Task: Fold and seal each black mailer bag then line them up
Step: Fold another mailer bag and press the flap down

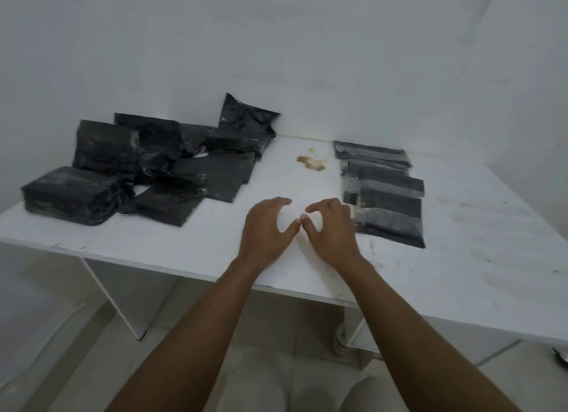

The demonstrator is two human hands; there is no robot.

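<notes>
Both hands hover side by side over a bare stretch of the white table (pixel 184 242). The left hand (pixel 266 227) and the right hand (pixel 332 232) each have loosely curved fingers and hold nothing, and their thumb tips almost meet. The coming move most likely turns on the heap of black mailer bags (pixel 101 153), which lies to the left of the hands and somewhat beyond them, so the left hand is the nearer one. The closest piece of the heap is a flat bag (pixel 215 178), just beyond and left of the left hand, with its long axis running away from the person and tilted slightly right. A second bag (pixel 166 205) lies further left, near the table's front edge. Nothing stands between the left hand and either of them. Just beside the right hand, touching or not cannot be told, a row of bags (pixel 388 196) runs away from the person. Each lies crosswise under shiny bands, probably tape. These look folded and closed, and the row's near end is about level with the hands, so a fresh bag would probably join there. Beyond the hands a brown stain (pixel 312 162) marks the tabletop, and an upright bag (pixel 246 116) of the heap leans against the wall (pixel 276 42)
</notes>
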